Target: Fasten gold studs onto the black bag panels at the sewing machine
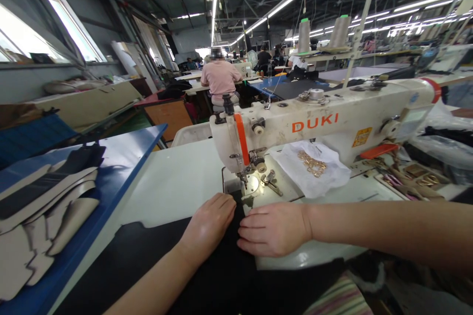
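A white sewing machine (325, 123) marked DUKI stands on a white table (177, 177). Black fabric (155, 261) lies across the table's near side and runs up to the presser foot (244, 177). My left hand (210, 221) rests flat on the fabric just left of the needle line, fingers together. My right hand (273, 229) lies palm down on the fabric's right edge, fingers pointing left, close to the left hand. Both press the cloth down; neither grips it.
A blue side table (121, 157) at left carries stacked grey and black cut pieces (44, 206). A white cloth with gold metal rings (314, 165) lies under the machine arm. A tray of small tools (410, 179) sits at right. A person in pink (220, 81) works farther back.
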Demonstrator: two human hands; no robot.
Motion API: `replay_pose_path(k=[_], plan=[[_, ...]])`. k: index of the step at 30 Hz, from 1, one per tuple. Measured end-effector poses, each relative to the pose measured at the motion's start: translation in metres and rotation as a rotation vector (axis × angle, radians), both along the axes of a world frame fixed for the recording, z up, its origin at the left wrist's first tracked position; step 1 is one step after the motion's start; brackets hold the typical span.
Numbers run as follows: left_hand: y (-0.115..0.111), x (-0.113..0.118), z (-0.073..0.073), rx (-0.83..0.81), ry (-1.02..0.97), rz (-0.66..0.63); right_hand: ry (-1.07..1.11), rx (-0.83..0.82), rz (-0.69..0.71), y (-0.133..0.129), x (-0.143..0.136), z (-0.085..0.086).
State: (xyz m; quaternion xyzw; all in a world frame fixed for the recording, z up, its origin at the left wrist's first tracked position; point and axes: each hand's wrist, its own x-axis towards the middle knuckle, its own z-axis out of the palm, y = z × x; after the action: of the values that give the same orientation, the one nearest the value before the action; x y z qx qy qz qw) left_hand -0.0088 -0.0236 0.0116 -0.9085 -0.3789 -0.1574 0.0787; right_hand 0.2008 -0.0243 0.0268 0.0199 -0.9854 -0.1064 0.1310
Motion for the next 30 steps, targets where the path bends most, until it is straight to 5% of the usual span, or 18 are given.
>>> replay_pose_path(k=[3, 8, 30], plan=[[0.0, -0.001, -0.001, 0.043, 0.008, -0.029, 0.055, -0.028, -0.074, -0.001, -0.004, -0.007], [0.0, -0.003, 0.0, 0.073, 0.025, -0.063, 0.032, -0.24, -0.384, -0.013, -0.009, -0.015], [0.006, 0.0, 0.001, 0.196, 0.011, -0.178, 0.134, -0.282, -0.374, -0.016, -0.007, -0.026]])
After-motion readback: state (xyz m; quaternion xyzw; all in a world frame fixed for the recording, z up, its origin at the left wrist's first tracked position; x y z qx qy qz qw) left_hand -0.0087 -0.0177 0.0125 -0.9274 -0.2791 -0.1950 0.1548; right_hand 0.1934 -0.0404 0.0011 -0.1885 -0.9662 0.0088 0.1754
